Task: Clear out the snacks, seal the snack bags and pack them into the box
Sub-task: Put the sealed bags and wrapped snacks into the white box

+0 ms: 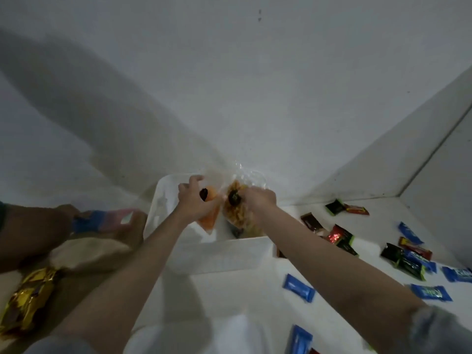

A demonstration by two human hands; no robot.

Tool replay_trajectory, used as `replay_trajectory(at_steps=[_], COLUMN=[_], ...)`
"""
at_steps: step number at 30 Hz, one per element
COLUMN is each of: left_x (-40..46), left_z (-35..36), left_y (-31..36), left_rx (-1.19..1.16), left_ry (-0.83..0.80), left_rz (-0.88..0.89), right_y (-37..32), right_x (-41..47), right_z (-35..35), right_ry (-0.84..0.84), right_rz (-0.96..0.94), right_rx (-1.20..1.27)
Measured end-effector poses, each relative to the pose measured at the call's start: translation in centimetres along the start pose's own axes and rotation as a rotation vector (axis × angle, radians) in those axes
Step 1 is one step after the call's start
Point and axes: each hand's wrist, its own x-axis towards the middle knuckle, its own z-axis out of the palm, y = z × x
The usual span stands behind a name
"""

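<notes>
Bare forearms, each hand (194, 200) (258, 200) gripping clear crinkled snack bags (236, 208) over smooth white box (229, 254)

A single wide-angle head view looks steeply down and forward from just above the person's arms. A white box (217, 254) sits centre, near; the wall (255, 85) fills the far half.

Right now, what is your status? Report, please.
Left hand grips orange bag; right hand grips yellow bag. Both over white box. Wrapped snacks loose on floor.
</notes>
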Motion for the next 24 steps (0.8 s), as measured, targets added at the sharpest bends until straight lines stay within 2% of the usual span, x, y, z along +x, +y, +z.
replay_trajectory(at_steps=[4, 8, 10, 11, 14, 16, 18, 22, 24], left_x=[4.7, 7.4, 8.3, 8.6, 9.4, 9.5, 9.4, 9.3, 7.6], left_z=[0.9, 3.0, 4.4, 5.1, 6.7, 7.2, 7.5, 8.0, 7.5], left_y=[-3.5, -5.0, -5.3, -5.2, -5.0, -4.9, -4.6, -4.4, -3.3], left_rx=[0.390, 0.382, 0.386, 0.302, -0.249, -0.468, -0.526, -0.501, -0.520], left_ry=[-0.262, -0.405, -0.405, -0.375, -0.239, -0.230, -0.245, -0.113, -0.115], left_rz=[-0.115, -0.181, -0.208, -0.275, -0.565, -0.660, -0.692, -0.802, -0.827], right_y=[3.1, 4.4, 4.4, 4.4, 4.4, 4.6, 4.7, 4.8, 4.6], right_x=[3.6, 5.8, 6.3, 6.5, 7.3, 7.5, 7.2, 6.5, 5.9], right_z=[3.9, 6.2, 6.8, 6.9, 7.0, 7.1, 7.0, 6.0, 5.5], right_ry=[0.003, -0.047, -0.094, -0.115, -0.131, -0.164, -0.183, -0.233, -0.272], right_rz=[0.174, 0.226, 0.267, 0.290, 0.342, 0.344, 0.328, 0.295, 0.292], right_rx=[0.022, 0.052, 0.088, 0.116, 0.118, 0.113, 0.101, 0.130, 0.155])
